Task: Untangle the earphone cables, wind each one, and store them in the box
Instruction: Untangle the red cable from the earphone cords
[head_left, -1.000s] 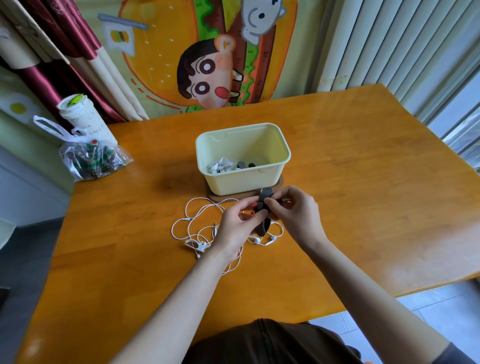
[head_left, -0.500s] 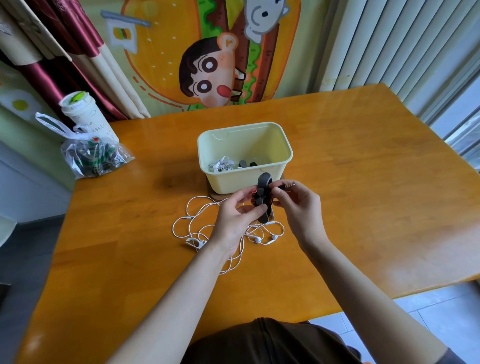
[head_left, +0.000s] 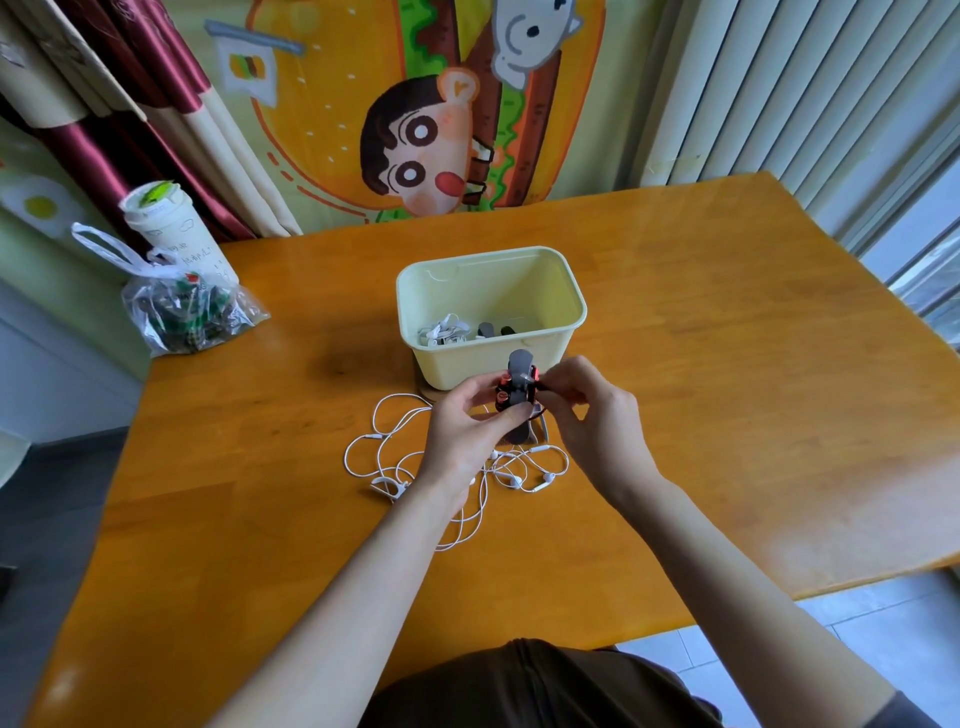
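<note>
I have the left grip (head_left: 467, 421) and right grip (head_left: 582, 405) both pinched shut on the dark wound earphone bundle (head_left: 514, 389), held just before the box (head_left: 491, 317); it looks light and springy, so I'd hold across the coils; the white cables (head_left: 457, 467) lie slack below on the surface (head_left: 727, 389).

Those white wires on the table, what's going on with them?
A person is tidying earphones. Both hands, left and right, hold a wound dark earphone bundle with red bits and a grey strap, just in front of the pale yellow plastic box. The tangled white earphone cables lie loose on the orange wooden table, waiting. One white bundle already sits inside the box.
</note>
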